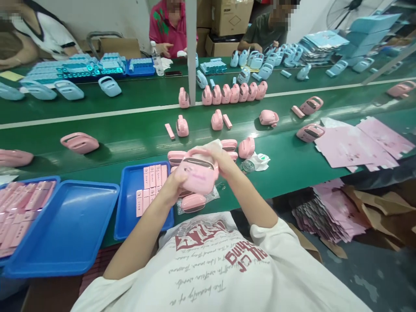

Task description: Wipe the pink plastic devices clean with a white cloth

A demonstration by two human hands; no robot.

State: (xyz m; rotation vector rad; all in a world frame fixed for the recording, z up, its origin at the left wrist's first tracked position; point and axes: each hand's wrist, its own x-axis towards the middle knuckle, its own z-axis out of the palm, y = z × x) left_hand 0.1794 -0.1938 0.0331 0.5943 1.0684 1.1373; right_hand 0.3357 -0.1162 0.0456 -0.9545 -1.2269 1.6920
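A pink handled device (199, 177) is held up in front of my chest, its dark oval window facing upward. My left hand (178, 181) is closed on its left side. Behind its upper right corner, my right hand (218, 155) grips a white cloth (212, 146) against the handle; some of its fingers are hidden. Below and behind the device lie several pink oval cases, one of them (193, 202) nearest me on clear plastic. Another pink device (246, 147) stands just right of my right hand, beside a crumpled white wrapper (261, 161).
Blue trays (121, 216) at the left hold pink boxes (149, 196). Pink devices (182, 126) stand along the green belt (136, 138). A metal post (191, 52) rises mid-view. Flat pink sheets (341, 147) lie at right. People work across the belt among blue devices (109, 86).
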